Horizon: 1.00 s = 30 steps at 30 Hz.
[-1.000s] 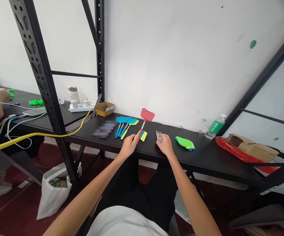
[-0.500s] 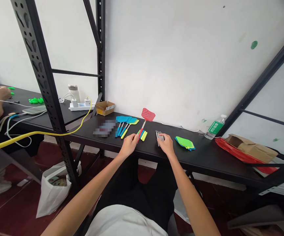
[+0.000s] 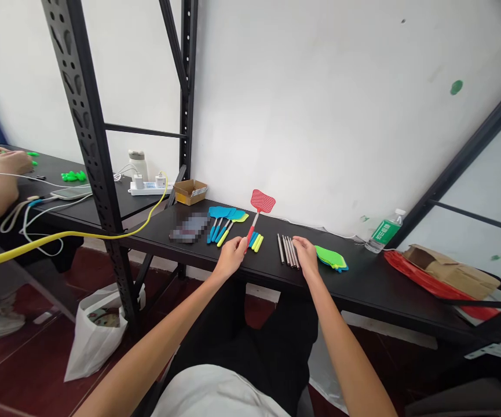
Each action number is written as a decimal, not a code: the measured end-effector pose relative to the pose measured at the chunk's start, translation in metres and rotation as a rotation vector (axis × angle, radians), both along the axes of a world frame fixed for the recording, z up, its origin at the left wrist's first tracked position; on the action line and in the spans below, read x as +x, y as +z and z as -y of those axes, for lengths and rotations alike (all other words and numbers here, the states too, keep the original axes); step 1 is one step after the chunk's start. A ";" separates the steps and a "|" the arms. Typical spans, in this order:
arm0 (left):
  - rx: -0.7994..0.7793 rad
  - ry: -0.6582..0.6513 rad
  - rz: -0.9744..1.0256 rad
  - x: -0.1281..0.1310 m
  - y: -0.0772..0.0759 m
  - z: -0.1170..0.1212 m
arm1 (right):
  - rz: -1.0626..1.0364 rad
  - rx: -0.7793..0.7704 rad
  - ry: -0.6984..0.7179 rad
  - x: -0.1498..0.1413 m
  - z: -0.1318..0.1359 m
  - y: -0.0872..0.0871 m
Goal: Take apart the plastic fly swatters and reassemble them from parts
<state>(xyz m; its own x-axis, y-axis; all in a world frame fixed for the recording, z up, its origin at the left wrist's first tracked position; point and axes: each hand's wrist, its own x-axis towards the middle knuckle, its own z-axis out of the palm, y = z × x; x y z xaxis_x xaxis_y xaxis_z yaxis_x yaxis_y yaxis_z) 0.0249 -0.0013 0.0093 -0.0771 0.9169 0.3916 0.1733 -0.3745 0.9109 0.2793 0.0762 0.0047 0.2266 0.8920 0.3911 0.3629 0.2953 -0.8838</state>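
Observation:
My left hand (image 3: 231,258) is closed round the red handle of a fly swatter (image 3: 263,201), its red mesh head raised toward the wall. To the right, my right hand (image 3: 306,255) rests at the right edge of a row of thin metal rods (image 3: 288,251), fingertips against the outermost one, thumb and fingers apart. Blue and yellow-green handles (image 3: 256,242) lie just beyond my left hand. Several assembled fly swatters (image 3: 226,223), mostly blue, lie left of it. Beside my right hand is a stack of loose swatter heads (image 3: 331,257), green on top.
A blurred-out flat item (image 3: 190,227) and a small cardboard box (image 3: 190,191) are at the left. A water bottle (image 3: 384,231) and a brown paper bag (image 3: 450,267) on red material stand right. A yellow cable (image 3: 146,223) crosses a shelf post (image 3: 86,116). Another person's hands (image 3: 9,162) are far left.
My right hand has shifted right, from over the metal rods to their right edge, uncovering them. The rods now lie more spread out. My left hand still holds the red fly swatter.

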 end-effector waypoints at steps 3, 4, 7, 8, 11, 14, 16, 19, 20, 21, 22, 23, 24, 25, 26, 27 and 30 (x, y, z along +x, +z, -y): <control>-0.002 -0.015 0.016 0.001 0.004 0.002 | -0.065 0.043 0.005 0.009 0.003 0.008; -0.001 -0.015 0.014 0.002 0.004 0.003 | -0.064 0.035 0.008 0.013 0.003 0.009; 0.000 -0.010 0.008 0.004 0.005 0.004 | -0.001 -0.057 -0.001 0.022 0.004 0.008; 0.000 -0.008 0.004 0.004 0.005 0.003 | 0.033 -0.091 -0.006 0.023 0.003 0.007; -0.005 -0.003 -0.011 0.004 0.002 0.002 | 0.159 -0.137 -0.008 0.021 0.004 0.001; -0.006 0.005 -0.022 0.004 0.001 0.001 | 0.353 -0.097 -0.002 0.005 0.009 -0.002; -0.005 0.013 -0.032 0.003 0.001 0.000 | 0.482 -0.073 0.011 -0.011 0.013 -0.001; -0.007 0.019 -0.052 0.003 0.001 0.000 | 0.590 -0.116 -0.018 -0.033 0.017 0.001; -0.006 0.022 -0.058 0.003 0.001 0.000 | 0.613 -0.136 -0.030 -0.038 0.017 0.002; -0.004 0.023 -0.062 0.003 0.001 0.000 | 0.633 -0.154 -0.039 -0.043 0.017 0.003; -0.001 0.024 -0.065 0.003 0.000 -0.001 | 0.653 -0.166 -0.039 -0.046 0.017 0.004; 0.003 0.026 -0.066 0.003 -0.001 -0.001 | 0.669 -0.172 -0.037 -0.049 0.017 0.005; 0.007 0.027 -0.066 0.003 -0.001 -0.001 | 0.681 -0.173 -0.035 -0.051 0.016 0.006; 0.012 0.027 -0.065 0.003 -0.002 -0.002 | 0.688 -0.173 -0.035 -0.052 0.016 0.007; 0.017 0.027 -0.064 0.003 -0.003 -0.002 | 0.690 -0.173 -0.040 -0.053 0.016 0.008; 0.022 0.028 -0.061 0.003 -0.004 -0.003 | 0.691 -0.175 -0.050 -0.054 0.016 0.009; 0.027 0.026 -0.062 0.002 -0.005 -0.003 | 0.698 -0.188 -0.088 -0.056 0.018 0.011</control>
<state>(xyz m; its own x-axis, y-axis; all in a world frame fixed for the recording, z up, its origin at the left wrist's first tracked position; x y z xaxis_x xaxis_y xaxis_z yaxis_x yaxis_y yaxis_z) 0.0271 0.0022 0.0039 -0.0758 0.9038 0.4213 0.2395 -0.3936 0.8875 0.2237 0.0585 0.0152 0.0543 0.9482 0.3129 0.8761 0.1051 -0.4705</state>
